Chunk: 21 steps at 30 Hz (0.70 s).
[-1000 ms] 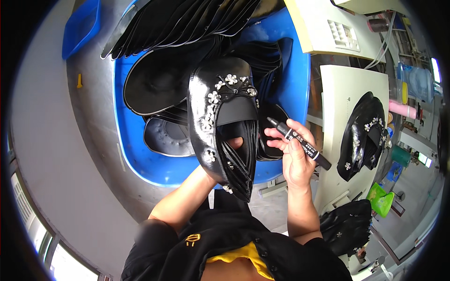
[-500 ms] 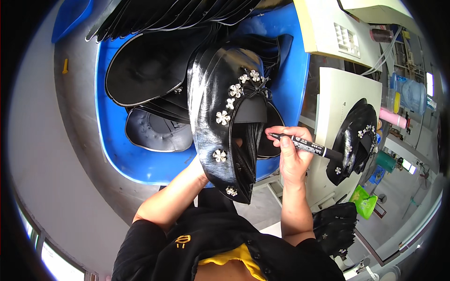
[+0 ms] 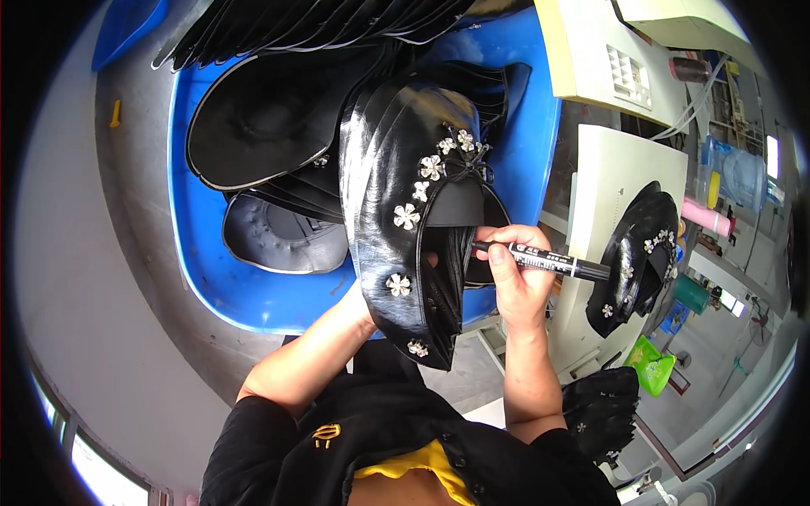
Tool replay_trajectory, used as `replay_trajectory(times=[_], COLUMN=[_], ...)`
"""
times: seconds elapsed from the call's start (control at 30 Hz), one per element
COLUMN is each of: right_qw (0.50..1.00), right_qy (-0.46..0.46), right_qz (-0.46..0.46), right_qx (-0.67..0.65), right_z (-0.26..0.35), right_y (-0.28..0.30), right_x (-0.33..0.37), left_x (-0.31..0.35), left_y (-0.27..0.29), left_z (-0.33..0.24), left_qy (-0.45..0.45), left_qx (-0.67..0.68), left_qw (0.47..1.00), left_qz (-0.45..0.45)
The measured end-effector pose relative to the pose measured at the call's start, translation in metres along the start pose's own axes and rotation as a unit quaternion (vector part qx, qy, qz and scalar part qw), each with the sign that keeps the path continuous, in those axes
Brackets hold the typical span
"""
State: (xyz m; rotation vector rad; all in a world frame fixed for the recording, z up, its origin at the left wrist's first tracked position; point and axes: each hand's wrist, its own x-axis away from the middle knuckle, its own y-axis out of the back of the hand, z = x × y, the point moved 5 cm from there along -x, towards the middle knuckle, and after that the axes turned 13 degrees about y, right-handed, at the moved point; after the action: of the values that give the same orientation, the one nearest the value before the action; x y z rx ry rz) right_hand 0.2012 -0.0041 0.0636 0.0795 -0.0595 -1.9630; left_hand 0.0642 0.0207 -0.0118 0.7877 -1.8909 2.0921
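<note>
A stack of glossy black shoe uppers (image 3: pixel 375 177), trimmed with silvery flowers and a small bow, is held up over the blue tub. My left hand (image 3: pixel 361 310) grips it from beneath. Most of those fingers are hidden, though a fingertip shows inside the opening. My right hand (image 3: pixel 521 274) is closed around a black marker pen (image 3: pixel 548 261), its tip at the inner edge of the stacked uppers. Whether the tip touches them I cannot tell.
The blue tub (image 3: pixel 253 308) holds more black uppers (image 3: pixel 266 118). A further row of uppers (image 3: pixel 312 29) lies along its far side. At the right, a pale machine table (image 3: pixel 595 181) carries another flowered stack (image 3: pixel 637 261). A green scoop-like thing (image 3: pixel 650 367) sits lower right.
My right hand and the marker have shifted slightly left, bringing the tip to the uppers' edge. The marker lies flatter. My left hand keeps its hold on the stack.
</note>
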Motion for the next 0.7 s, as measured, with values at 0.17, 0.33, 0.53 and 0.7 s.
replay_trajectory(times=[0.17, 0.33, 0.53, 0.7], right_qw=[0.999, 0.999, 0.996, 1.000], right_qy=[0.005, 0.017, 0.013, 0.030], right_qz=[-0.036, -0.012, -0.056, 0.000], right_qx=[-0.031, -0.040, -0.070, -0.008], right_z=[-0.005, -0.004, -0.002, 0.001], right_y=[0.000, -0.003, -0.009, -0.007], right_x=[-0.001, 0.000, -0.003, -0.005], left_x=[0.006, 0.006, 0.006, 0.005], left_y=[-0.012, -0.003, -0.004, -0.005], left_z=[-0.009, -0.005, -0.007, -0.007], left_qy=[0.003, 0.038, 0.043, 0.040], left_qx=[-0.009, 0.009, 0.018, 0.023], left_qw=[1.000, 0.998, 0.998, 0.998], left_qz=[0.019, 0.038, 0.038, 0.038])
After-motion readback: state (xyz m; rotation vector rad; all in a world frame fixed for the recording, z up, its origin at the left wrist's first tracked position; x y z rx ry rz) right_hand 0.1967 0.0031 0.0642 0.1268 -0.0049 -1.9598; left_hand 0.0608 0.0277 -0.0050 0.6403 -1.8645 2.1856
